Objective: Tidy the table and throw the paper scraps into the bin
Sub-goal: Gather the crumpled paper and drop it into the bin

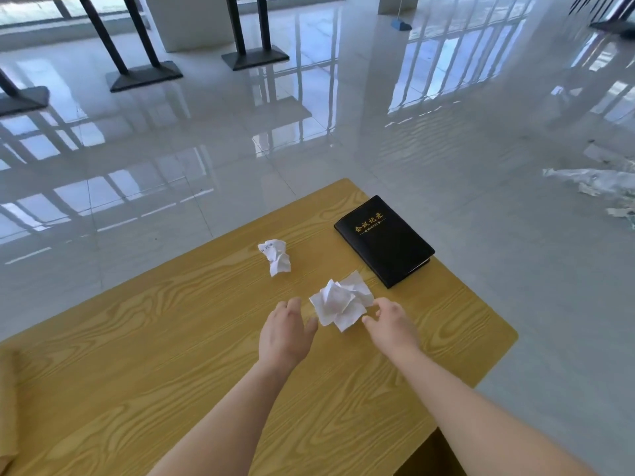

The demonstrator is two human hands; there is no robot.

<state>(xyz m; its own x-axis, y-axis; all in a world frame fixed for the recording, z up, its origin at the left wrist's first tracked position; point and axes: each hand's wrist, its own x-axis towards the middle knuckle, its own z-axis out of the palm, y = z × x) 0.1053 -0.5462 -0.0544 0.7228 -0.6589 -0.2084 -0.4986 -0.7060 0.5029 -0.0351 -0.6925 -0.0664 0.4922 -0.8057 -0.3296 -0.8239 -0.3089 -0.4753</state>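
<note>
Two crumpled white paper scraps lie on the yellow wooden table (144, 355). The larger scrap (341, 303) sits between my two hands. My left hand (286, 333) is just left of it, fingers apart, holding nothing. My right hand (391, 326) is at its right edge, fingers curled and spread, fingertips at or almost at the paper. The smaller scrap (276, 256) lies farther away, to the left. No bin is in view.
A black notebook (384, 241) with gold lettering lies near the table's far right edge. Crumpled plastic or paper litter (594, 183) lies on the glossy tiled floor at the right. Black table legs with flat bases (144, 75) stand at the far left.
</note>
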